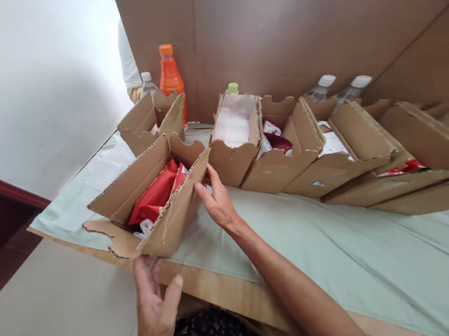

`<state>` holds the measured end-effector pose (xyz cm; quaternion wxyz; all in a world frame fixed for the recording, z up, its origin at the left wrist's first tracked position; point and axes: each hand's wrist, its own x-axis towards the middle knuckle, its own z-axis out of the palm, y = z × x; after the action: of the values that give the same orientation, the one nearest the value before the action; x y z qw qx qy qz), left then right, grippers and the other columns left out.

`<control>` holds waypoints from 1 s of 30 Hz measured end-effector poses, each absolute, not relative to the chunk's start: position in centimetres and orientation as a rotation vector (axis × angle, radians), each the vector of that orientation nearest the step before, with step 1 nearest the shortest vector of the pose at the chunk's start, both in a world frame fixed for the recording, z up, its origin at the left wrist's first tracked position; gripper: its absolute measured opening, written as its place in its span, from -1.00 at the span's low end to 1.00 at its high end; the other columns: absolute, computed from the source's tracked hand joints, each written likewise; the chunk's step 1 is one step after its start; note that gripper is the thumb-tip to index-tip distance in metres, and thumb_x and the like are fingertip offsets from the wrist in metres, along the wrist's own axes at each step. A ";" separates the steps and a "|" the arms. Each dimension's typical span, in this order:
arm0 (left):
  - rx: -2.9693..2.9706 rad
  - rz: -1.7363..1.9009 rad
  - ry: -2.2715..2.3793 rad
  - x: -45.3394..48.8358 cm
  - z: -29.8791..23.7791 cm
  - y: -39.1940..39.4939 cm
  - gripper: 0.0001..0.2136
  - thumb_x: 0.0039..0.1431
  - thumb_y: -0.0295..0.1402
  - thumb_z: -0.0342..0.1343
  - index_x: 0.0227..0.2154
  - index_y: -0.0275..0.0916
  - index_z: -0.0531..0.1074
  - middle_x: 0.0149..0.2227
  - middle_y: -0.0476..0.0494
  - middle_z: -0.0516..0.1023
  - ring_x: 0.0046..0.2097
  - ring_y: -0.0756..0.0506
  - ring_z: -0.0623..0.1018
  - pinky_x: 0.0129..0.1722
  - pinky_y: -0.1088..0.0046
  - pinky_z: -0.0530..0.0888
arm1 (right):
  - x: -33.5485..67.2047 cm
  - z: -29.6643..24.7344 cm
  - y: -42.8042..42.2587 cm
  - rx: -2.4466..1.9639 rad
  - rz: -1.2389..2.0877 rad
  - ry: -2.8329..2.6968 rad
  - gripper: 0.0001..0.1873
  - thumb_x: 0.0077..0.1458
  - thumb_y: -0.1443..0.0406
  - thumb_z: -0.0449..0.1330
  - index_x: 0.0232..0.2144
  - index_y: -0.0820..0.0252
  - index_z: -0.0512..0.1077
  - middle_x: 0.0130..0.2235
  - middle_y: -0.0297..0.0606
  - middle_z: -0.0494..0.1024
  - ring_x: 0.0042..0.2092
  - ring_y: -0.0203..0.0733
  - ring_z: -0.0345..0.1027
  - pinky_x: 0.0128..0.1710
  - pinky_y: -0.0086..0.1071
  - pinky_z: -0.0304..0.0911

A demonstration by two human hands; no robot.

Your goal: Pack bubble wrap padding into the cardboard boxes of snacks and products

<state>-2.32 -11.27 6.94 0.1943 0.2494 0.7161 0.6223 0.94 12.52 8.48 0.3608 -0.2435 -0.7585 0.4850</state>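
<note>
An open cardboard bin (pixel 174 228) stands at the near left edge of the table. Inside it lie red packets (pixel 152 196) and a bit of clear bubble wrap (pixel 145 228). My right hand (pixel 217 199) rests its fingertips and thumb against the bin's right side, the fingers stretched out. Below the bin's front end is my left hand (pixel 157 304), thumb spread from the fingers. Those fingertips reach the lower front edge of the bin; whether they press on it is hard to see.
Behind it stand a smaller cardboard bin (pixel 131 126) and an orange bottle (pixel 170 79). Several bins run along the right, one holding bubble wrap (pixel 234 123), another a red packet (pixel 406 167). White-capped bottles (pixel 325 82) show behind them. A large cardboard panel (pixel 272 26) closes the back.
</note>
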 end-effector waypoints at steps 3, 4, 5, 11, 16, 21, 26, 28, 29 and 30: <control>0.745 1.716 2.034 -2.4 5.5 -11.4 -0.27 0.32 -0.16 0.18 0.44 -0.05 -0.04 0.37 -0.32 0.23 0.44 -0.35 0.27 0.44 -0.08 0.23 | -0.3 7.5 12.5 -0.671 1.221 -1.927 -0.13 0.35 -0.17 -0.04 0.44 0.27 -0.01 0.46 0.05 0.14 0.46 0.03 0.06 0.46 0.00 0.03; 0.753 1.706 2.038 -2.4 5.1 -11.5 -0.25 0.32 -0.17 0.18 0.45 -0.05 -0.06 0.37 -0.33 0.23 0.43 -0.36 0.29 0.44 -0.09 0.24 | -0.5 7.2 12.3 -0.685 1.207 -1.924 -0.13 0.37 -0.18 -0.07 0.45 0.27 -0.02 0.47 0.05 0.10 0.47 0.03 0.02 0.47 0.01 0.01; 0.757 1.695 2.039 -2.3 4.7 -11.6 -0.23 0.32 -0.17 0.18 0.46 -0.04 -0.09 0.37 -0.34 0.24 0.42 -0.37 0.31 0.43 -0.10 0.25 | -0.6 6.9 12.2 -0.697 1.188 -1.923 -0.13 0.38 -0.18 -0.09 0.46 0.26 -0.04 0.49 0.04 0.07 0.48 0.03 0.00 0.47 0.02 -0.01; 0.719 1.635 2.061 -1.1 2.9 -11.8 -0.16 0.34 -0.22 0.16 0.50 -0.05 -0.22 0.46 -0.39 0.15 0.43 -0.39 0.31 0.38 -0.09 0.33 | -0.9 4.7 11.5 -0.687 1.014 -1.910 -0.18 0.42 -0.17 -0.19 0.47 0.22 -0.01 0.49 0.04 0.06 0.51 0.00 -0.09 0.49 0.05 -0.07; 0.842 1.631 2.056 -0.6 1.8 -11.0 -0.16 0.30 -0.24 0.20 0.50 0.02 -0.16 0.48 -0.31 0.15 0.42 -0.39 0.33 0.37 -0.13 0.33 | 0.2 2.7 11.1 -0.572 0.944 -1.885 -0.30 0.43 -0.12 -0.14 0.40 0.10 0.19 0.44 -0.04 0.20 0.46 0.01 0.07 0.44 0.06 0.04; 0.896 1.568 2.109 -2.0 2.7 -9.4 -0.20 0.31 -0.27 0.19 0.50 0.06 -0.11 0.49 -0.26 0.14 0.44 -0.39 0.27 0.41 -0.21 0.24 | 1.1 1.3 11.0 -0.751 1.066 -1.725 -0.37 0.38 -0.13 -0.06 0.19 0.12 0.41 0.32 -0.04 0.38 0.37 0.03 0.23 0.38 0.06 0.11; 1.089 1.638 2.092 -4.7 3.4 -6.4 -0.23 0.27 -0.35 0.19 0.48 0.05 -0.01 0.50 -0.22 0.12 0.47 -0.36 0.23 0.40 -0.13 0.28 | 0.8 0.9 11.4 -0.877 1.139 -1.568 -0.43 0.41 -0.06 -0.10 0.13 0.19 0.42 0.21 -0.01 0.48 0.27 -0.04 0.33 0.32 -0.03 0.20; 1.130 1.647 2.037 -5.7 3.6 -4.7 -0.22 0.26 -0.38 0.18 0.48 0.05 -0.01 0.50 -0.22 0.11 0.46 -0.35 0.24 0.38 -0.08 0.33 | 0.8 1.0 11.5 -0.918 1.162 -1.513 -0.46 0.41 -0.04 -0.10 0.09 0.18 0.43 0.14 -0.05 0.52 0.19 -0.06 0.39 0.26 -0.07 0.25; 1.144 1.654 2.004 -6.0 3.7 -3.8 -0.21 0.26 -0.39 0.18 0.48 0.04 -0.02 0.50 -0.23 0.10 0.46 -0.34 0.25 0.37 -0.06 0.35 | 0.9 1.0 11.6 -0.936 1.172 -1.489 -0.47 0.40 -0.04 -0.09 0.07 0.17 0.43 0.11 -0.07 0.54 0.16 -0.07 0.41 0.23 -0.08 0.27; 1.156 1.661 1.974 -6.4 3.8 -2.7 -0.20 0.24 -0.39 0.18 0.48 0.02 -0.02 0.50 -0.25 0.08 0.46 -0.35 0.25 0.36 -0.05 0.36 | 0.9 1.1 11.7 -0.951 1.181 -1.467 -0.48 0.40 -0.04 -0.08 0.05 0.16 0.44 0.07 -0.09 0.55 0.13 -0.08 0.42 0.21 -0.09 0.29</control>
<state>-6.38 -2.73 3.83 0.1568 0.4039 0.6896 0.5803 0.93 11.73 1.05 0.4932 -0.3923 -0.6047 0.4870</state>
